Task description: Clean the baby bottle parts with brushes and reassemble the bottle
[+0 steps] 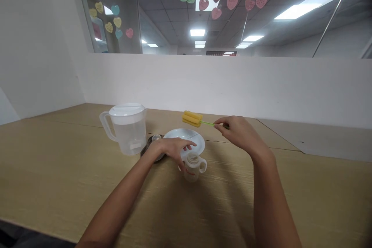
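I have the right hand [235, 131] pinching the sponge brush [192, 119], apart from the left hand [174, 149], which curls at the bottle [191, 174]; whether it grips, I can't quite tell. A loose hold could let the brush tip the bottle: translucent, open-mouthed, upright before the white plate [200, 145].

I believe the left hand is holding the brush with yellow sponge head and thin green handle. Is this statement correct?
Not quite: the head view shows the right hand, not the left hand, holding the brush with yellow sponge head and thin green handle.
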Motion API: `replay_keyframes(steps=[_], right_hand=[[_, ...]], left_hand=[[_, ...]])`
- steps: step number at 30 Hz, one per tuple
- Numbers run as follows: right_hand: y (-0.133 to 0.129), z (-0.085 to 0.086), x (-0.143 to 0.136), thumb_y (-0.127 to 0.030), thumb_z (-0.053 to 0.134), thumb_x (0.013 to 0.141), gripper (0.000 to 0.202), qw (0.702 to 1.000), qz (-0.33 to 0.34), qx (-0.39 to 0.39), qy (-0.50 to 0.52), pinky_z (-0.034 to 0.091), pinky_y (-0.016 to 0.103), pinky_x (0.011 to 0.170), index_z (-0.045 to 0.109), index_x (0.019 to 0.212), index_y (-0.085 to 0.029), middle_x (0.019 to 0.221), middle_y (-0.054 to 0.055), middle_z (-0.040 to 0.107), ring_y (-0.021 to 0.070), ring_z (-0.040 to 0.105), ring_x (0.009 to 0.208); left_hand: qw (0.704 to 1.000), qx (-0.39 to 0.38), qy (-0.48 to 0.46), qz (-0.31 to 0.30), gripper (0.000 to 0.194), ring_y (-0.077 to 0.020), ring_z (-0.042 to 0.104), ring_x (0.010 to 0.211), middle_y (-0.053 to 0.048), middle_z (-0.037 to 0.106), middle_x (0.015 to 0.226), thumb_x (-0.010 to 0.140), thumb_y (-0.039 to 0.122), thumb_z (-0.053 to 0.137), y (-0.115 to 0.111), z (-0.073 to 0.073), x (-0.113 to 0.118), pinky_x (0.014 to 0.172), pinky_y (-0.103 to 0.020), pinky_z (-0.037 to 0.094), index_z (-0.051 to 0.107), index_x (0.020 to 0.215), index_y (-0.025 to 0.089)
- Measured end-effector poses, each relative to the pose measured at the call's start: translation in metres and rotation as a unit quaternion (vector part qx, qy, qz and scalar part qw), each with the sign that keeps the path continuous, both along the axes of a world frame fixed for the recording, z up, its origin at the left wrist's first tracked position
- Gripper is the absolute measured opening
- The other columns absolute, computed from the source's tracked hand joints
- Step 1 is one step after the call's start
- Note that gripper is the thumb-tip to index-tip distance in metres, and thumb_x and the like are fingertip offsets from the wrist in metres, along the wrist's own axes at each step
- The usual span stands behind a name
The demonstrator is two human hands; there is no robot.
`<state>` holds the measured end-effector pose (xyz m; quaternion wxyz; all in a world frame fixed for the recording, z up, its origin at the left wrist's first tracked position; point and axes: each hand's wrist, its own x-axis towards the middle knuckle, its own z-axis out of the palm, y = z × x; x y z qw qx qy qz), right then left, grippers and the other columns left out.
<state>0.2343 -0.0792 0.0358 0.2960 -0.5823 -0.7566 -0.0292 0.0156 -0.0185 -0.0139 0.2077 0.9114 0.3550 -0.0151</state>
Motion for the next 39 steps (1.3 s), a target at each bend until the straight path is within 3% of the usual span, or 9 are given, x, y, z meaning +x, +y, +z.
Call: replay_keyframes(steps=[3, 7, 12, 18, 22, 26, 28, 33, 39], right_hand=[[0.001, 0.000, 0.001, -0.026, 0.041, 0.080, 0.027, 1.000, -0.001, 0.001, 0.004, 0.036, 0.025, 0.055, 0.068, 0.080, -0.020, 0.078, 0.001, 0.067, 0.0154, 0.057, 0.066], [0.001, 0.000, 0.001, -0.026, 0.041, 0.080, 0.029, 1.000, -0.004, -0.001, 0.008, 0.037, 0.025, 0.057, 0.069, 0.085, -0.019, 0.079, 0.002, 0.068, 0.0154, 0.057, 0.066], [0.000, 0.001, 0.002, -0.027, 0.042, 0.080, 0.028, 1.000, -0.011, -0.005, 0.011, 0.038, 0.025, 0.057, 0.069, 0.085, -0.020, 0.079, 0.001, 0.068, 0.0150, 0.056, 0.065], [0.000, 0.001, 0.006, -0.029, 0.043, 0.080, 0.027, 1.000, -0.014, 0.012, 0.020, 0.037, 0.025, 0.056, 0.069, 0.084, -0.021, 0.074, 0.001, 0.067, 0.0149, 0.056, 0.063], [-0.002, 0.001, 0.009, -0.031, 0.043, 0.080, 0.027, 0.999, -0.022, 0.018, 0.035, 0.035, 0.025, 0.051, 0.069, 0.080, -0.021, 0.066, 0.000, 0.064, 0.0129, 0.051, 0.053], [-0.006, 0.003, 0.011, -0.032, 0.045, 0.080, 0.028, 0.998, -0.032, 0.023, 0.054, 0.035, 0.024, 0.050, 0.069, 0.086, -0.020, 0.065, 0.000, 0.064, 0.0122, 0.049, 0.050], [-0.008, 0.004, 0.012, -0.033, 0.046, 0.080, 0.029, 0.997, -0.036, 0.028, 0.061, 0.035, 0.025, 0.050, 0.069, 0.091, -0.020, 0.064, 0.000, 0.064, 0.0122, 0.049, 0.050], [-0.011, 0.005, 0.015, -0.035, 0.046, 0.080, 0.029, 0.995, -0.047, 0.039, 0.078, 0.035, 0.025, 0.050, 0.069, 0.092, -0.020, 0.063, 0.001, 0.063, 0.0135, 0.051, 0.053], [-0.017, 0.008, 0.016, -0.037, 0.049, 0.080, 0.030, 0.992, -0.027, 0.054, 0.112, 0.035, 0.025, 0.048, 0.070, 0.093, -0.020, 0.062, 0.001, 0.063, 0.0131, 0.050, 0.053]], left_hand=[[0.999, -0.003, -0.012, -0.034, 0.075, -0.0233, 0.055, 0.099, -0.002, 0.060, 0.113, 0.050, 0.039, 0.076, 0.003, -0.010, 0.008, 0.079, -0.026, 0.042, 0.052, 0.119, 0.025], [0.999, 0.024, -0.025, -0.036, 0.051, -0.0197, 0.057, 0.082, 0.001, 0.064, 0.090, 0.051, 0.046, 0.074, 0.009, -0.017, 0.013, 0.067, -0.024, 0.040, 0.064, 0.096, 0.023], [0.998, 0.031, -0.028, -0.050, 0.050, -0.0166, 0.054, 0.075, 0.001, 0.063, 0.083, 0.049, 0.045, 0.075, 0.008, -0.016, 0.015, 0.062, -0.023, 0.037, 0.066, 0.092, 0.021], [0.995, 0.023, -0.077, -0.052, 0.054, -0.0163, 0.053, 0.080, 0.001, 0.060, 0.088, 0.048, 0.040, 0.077, 0.002, -0.003, 0.011, 0.066, -0.023, 0.038, 0.063, 0.096, 0.021], [0.981, -0.040, -0.186, -0.039, 0.057, -0.0171, 0.053, 0.086, -0.001, 0.058, 0.095, 0.047, 0.031, 0.079, 0.001, 0.006, 0.004, 0.071, -0.024, 0.040, 0.057, 0.098, 0.019], [0.939, -0.159, -0.302, -0.040, 0.055, -0.0155, 0.055, 0.087, -0.001, 0.058, 0.091, 0.050, 0.021, 0.078, 0.003, 0.006, -0.002, 0.075, -0.026, 0.042, 0.051, 0.097, 0.018], [0.925, -0.177, -0.334, -0.030, 0.054, -0.0149, 0.055, 0.086, 0.000, 0.058, 0.088, 0.049, 0.019, 0.079, 0.005, 0.006, -0.005, 0.075, -0.026, 0.042, 0.050, 0.095, 0.018], [0.914, -0.122, -0.386, 0.021, 0.047, -0.0190, 0.056, 0.094, -0.003, 0.061, 0.095, 0.053, 0.022, 0.077, 0.005, 0.014, -0.010, 0.082, -0.030, 0.043, 0.056, 0.095, 0.016], [0.893, -0.001, -0.436, 0.115, 0.056, -0.0244, 0.055, 0.105, -0.008, 0.061, 0.112, 0.059, 0.031, 0.074, 0.016, 0.015, -0.015, 0.089, -0.036, 0.041, 0.059, 0.111, 0.017]])
